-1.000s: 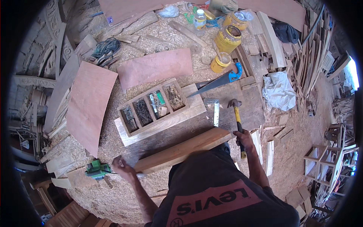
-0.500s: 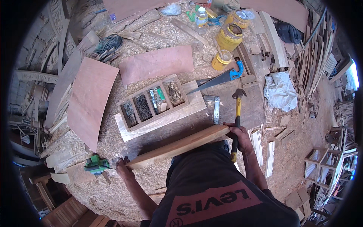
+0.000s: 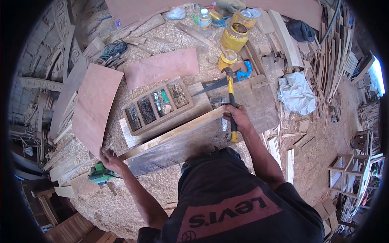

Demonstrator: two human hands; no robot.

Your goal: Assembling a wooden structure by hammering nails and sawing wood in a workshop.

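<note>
A long light-wood board [image 3: 174, 135] stands on edge on the workbench [image 3: 263, 105], along the near side of a compartment box [image 3: 162, 120]. At its left end, my left hand [image 3: 112, 160] grips it, the fingers partly blurred. My right hand [image 3: 240, 117] is closed at the right end, with a hammer [image 3: 231, 87] held in the same grip, its head pointing away from me. The box has dark nails, a marker, a green piece and shavings in its compartments, and sits on a pale plank [image 3: 130, 139]. A metal square [image 3: 224, 123] lies partly hidden near my right hand.
A blue-handled saw [image 3: 243, 73] lies beyond the hammer, near yellow tubs [image 3: 234, 38] and a bottle [image 3: 205, 20]. Reddish plywood sheets [image 3: 97, 103] lie at left and behind the box. A green power tool [image 3: 100, 174] rests by my left forearm. White plastic [image 3: 296, 94] lies at right.
Both hands have moved the board away from me, from near my waist to beside the box. The hammer has travelled with my right hand, farther out and slightly left.
</note>
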